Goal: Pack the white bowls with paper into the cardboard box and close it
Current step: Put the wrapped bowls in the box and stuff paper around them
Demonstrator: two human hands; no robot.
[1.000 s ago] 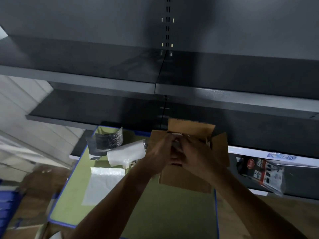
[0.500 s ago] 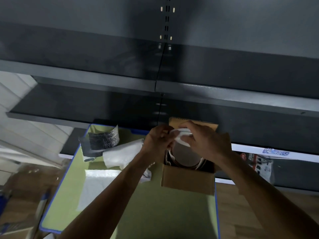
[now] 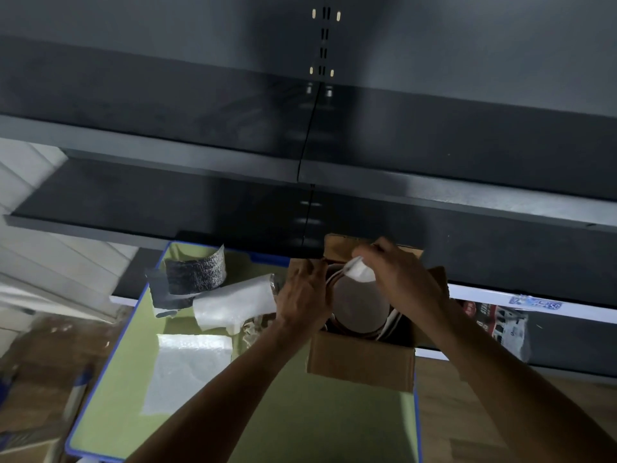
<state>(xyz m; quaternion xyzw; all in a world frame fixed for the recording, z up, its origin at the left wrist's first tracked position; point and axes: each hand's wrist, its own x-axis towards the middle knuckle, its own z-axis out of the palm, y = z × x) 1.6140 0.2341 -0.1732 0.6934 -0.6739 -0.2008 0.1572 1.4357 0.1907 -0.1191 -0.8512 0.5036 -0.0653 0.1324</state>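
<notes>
An open cardboard box [image 3: 362, 362] stands on the green table top with its flaps up. Inside it lies a white bowl [image 3: 359, 310], seen from above with a dim round inside; more rims show at its right. My right hand [image 3: 400, 279] is over the box and pinches a white piece of paper [image 3: 359, 270] above the bowl. My left hand [image 3: 305, 292] is at the box's left wall, fingers curled over the edge near the bowl's rim.
Left of the box lie a white foam roll [image 3: 233, 304], a flat white sheet [image 3: 187, 369] and a grey-black roll [image 3: 195, 274] on the blue-edged green table [image 3: 283, 429]. Dark metal shelves [image 3: 300, 168] hang over the table's back. A packaged item [image 3: 494, 325] sits right.
The hands, joined over the box a second ago, have parted. The right hand has lifted the white paper to the right, uncovering the bowl. The left hand has dropped to the box's left edge.
</notes>
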